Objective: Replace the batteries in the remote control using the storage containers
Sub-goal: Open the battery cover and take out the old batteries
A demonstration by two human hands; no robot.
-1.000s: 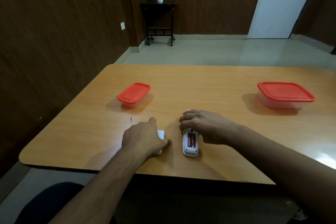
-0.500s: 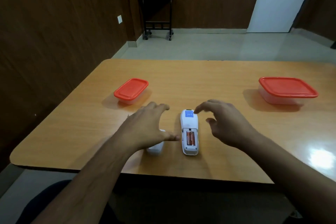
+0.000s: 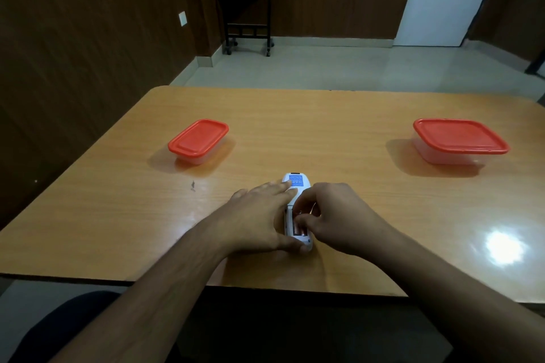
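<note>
A wooden counter (image 3: 339, 127) in a dark-panelled room carries two red-lidded boxes (image 3: 198, 140) (image 3: 458, 140), well apart. Both hands have closed in on the remote (image 3: 295, 183): left hand (image 3: 259, 215) flat alongside, right hand (image 3: 333, 215) pinching at its batteries (image 3: 296, 228).

We see a white remote (image 3: 297, 186) lying back-up near the counter's front edge, long axis pointing away from us, blue label at its far end. Its battery bay is uncovered, with copper-coloured batteries (image 3: 296, 228) inside. Small red-lidded container (image 3: 198, 141) sits far left, closed. Larger red-lidded container (image 3: 458, 140) sits far right, closed. Both stand well apart from the remote.
</note>
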